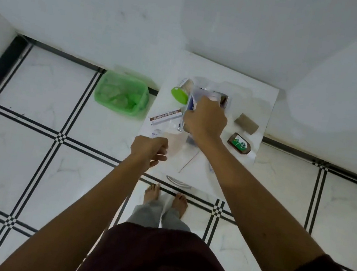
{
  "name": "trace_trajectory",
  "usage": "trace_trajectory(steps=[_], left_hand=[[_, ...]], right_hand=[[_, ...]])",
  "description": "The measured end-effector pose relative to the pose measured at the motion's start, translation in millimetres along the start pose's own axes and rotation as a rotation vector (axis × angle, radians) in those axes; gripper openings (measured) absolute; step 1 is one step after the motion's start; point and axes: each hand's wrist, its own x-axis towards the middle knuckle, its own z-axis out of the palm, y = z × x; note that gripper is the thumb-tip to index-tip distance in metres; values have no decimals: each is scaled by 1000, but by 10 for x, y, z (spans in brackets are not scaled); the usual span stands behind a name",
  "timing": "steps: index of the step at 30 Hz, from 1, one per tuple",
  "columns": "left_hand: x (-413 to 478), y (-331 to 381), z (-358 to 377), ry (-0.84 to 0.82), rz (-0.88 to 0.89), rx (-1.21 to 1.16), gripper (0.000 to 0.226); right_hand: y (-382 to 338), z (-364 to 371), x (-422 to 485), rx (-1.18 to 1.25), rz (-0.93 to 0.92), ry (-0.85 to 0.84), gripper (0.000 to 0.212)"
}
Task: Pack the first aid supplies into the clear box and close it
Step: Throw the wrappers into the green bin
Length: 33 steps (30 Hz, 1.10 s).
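Right hand [205, 118] covers the clear box [210, 98] at frame centre on the worktop [256, 93], fingers curled over something unidentifiable; left hand [149, 152] loosely closed. Lower your item flat, leaving room for the bottle [238, 143].

Dark maroon short-sleeve top [162, 261], grey trousers [157, 215], bare feet [180, 203].

A translucent bright green plastic basket [122, 95] stands on a white marbled tile floor [40, 97] crossed by black double-line grids. On the white cabinet top [261, 94] lie a brown glass bottle with a green-and-white label [239, 144], a tan bandage roll [246, 123] and a lime-green round lid [179, 95].
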Motion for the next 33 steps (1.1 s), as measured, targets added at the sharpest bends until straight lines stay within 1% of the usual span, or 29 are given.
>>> trace_trajectory(steps=[5,9,12,14,16,19,23,26,29,31,33], left_hand=[[109,506,-469,116,120,-71,5],[493,814,-885,217,148,-126,8],[1029,993,-1315,271,133,-144,7],[1449,1085,-1591,301,107,-146,7],[1947,1199,-1845,308,77,-137,7],[2808,1351,-2196,286,15,-97,7],[3818,1483,-2504,252,-12,-56,8],[4513,1488,-2647,217,-42,-21,17],[5255,1396,-2683,179,-54,75,23],[5580,1332,-2644,180,-41,132,19],[5931,1240,-2596,180,-33,190,12]], right_hand=[[-451,-39,-50,5,-209,44,5],[-870,203,127,-29,-372,72,3],[-1264,565,389,-92,-455,33,6],[-1507,833,589,-117,-477,-40,7],[-1750,1162,842,-108,-478,-122,7],[-2131,1800,1274,-87,-414,-254,8],[-2534,2721,1754,-80,-344,-321,13],[-2640,3392,2048,-134,-332,-371,14],[-2586,4106,2297,-162,-290,-382,16],[-2526,4481,2379,-220,-262,-383,15],[-2455,4857,2476,-250,-218,-392,20]])
